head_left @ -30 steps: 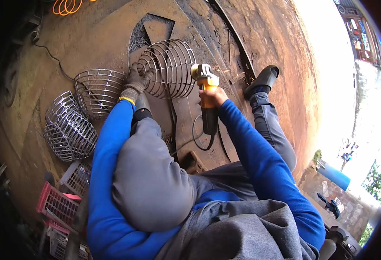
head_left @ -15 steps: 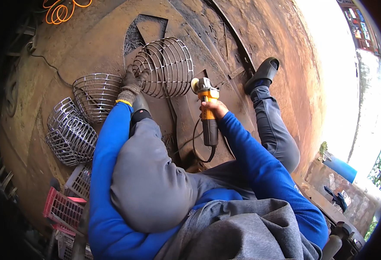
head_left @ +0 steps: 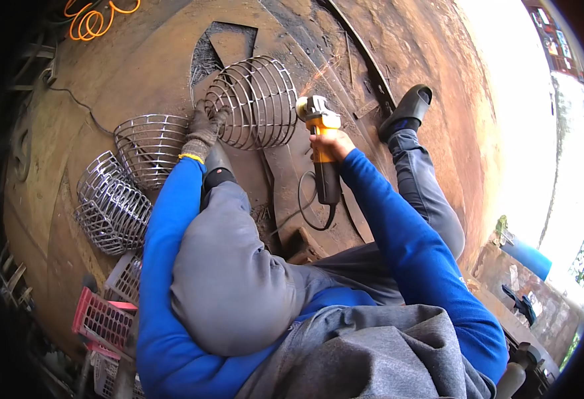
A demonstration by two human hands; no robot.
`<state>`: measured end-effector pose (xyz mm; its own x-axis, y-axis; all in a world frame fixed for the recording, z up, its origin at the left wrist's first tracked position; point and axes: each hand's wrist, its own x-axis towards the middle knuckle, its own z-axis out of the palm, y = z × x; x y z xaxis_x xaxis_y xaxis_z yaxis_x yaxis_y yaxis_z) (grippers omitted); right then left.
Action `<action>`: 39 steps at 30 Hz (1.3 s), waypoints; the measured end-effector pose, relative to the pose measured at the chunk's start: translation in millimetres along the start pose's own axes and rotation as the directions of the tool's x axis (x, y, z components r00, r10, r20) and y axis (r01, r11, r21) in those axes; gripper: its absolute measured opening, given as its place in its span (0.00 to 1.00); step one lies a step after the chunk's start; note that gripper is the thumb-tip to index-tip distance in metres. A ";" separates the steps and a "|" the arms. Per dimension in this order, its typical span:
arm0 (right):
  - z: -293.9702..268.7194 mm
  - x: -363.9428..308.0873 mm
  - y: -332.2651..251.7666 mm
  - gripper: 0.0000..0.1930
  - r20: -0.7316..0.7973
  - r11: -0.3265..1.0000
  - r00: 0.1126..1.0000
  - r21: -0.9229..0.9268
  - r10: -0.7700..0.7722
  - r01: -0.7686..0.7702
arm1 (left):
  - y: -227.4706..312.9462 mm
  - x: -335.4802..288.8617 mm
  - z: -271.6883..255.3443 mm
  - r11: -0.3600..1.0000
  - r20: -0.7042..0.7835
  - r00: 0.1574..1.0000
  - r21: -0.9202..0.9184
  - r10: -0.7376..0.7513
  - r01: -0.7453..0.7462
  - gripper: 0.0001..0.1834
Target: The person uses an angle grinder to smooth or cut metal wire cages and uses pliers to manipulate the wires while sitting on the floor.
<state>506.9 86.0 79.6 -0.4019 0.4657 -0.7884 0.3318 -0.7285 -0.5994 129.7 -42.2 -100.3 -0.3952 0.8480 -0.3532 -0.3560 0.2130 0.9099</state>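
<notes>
My left hand (head_left: 205, 128), in a grey knit glove with a yellow cuff, is closed on the near left side of a round metal wire basket (head_left: 252, 101). My bare right hand (head_left: 332, 145) grips the yellow and black body of an angle grinder (head_left: 326, 169). The grinder's disc touches the basket's right rim, and orange sparks (head_left: 316, 78) fly up and away to the right. From the tool's rear end a dark cord loops down. Left of my gloved hand stands another wire basket (head_left: 151, 147), with a stack of wire baskets (head_left: 110, 206) nearer to me.
Flat metal plates (head_left: 278, 60) and a long dark bar (head_left: 365, 56) lie on the brown floor. Pink and white plastic crates (head_left: 102, 320) stand at the lower left. An orange coiled hose (head_left: 91, 23) is at the far left. My shoes flank the work.
The grinder has moved slightly up and its disc has come against the basket's rim. Sparks have appeared. My left hand keeps its hold on the basket.
</notes>
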 end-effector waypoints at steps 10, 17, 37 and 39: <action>2.6 -30.1 27.9 0.18 -0.053 0.992 0.996 -0.104 -0.075 0.069 | 29.3 -24.9 26.2 0.940 -0.123 0.992 0.340 0.029 0.015 0.42; 39.8 -8.4 -5.7 0.21 0.045 0.969 0.987 -0.189 -0.152 0.158 | -22.2 6.3 -41.0 0.970 -0.140 0.990 0.242 0.019 0.016 0.36; 10.8 -46.0 40.0 0.21 -0.026 0.947 0.987 -0.285 -0.158 0.145 | 14.0 -10.6 1.7 0.851 -0.135 0.991 0.523 0.021 0.053 0.50; -36.6 -64.0 46.9 0.19 -0.183 0.952 0.969 -0.285 -0.166 0.109 | 45.0 -19.3 94.7 0.699 -0.124 0.987 0.697 -0.102 0.160 0.60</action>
<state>579.4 40.4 96.9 -0.2884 0.6639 -0.6900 0.5156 -0.4995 -0.6962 201.5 -3.0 -32.0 -0.4588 0.7548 -0.4687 0.2776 0.6229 0.7314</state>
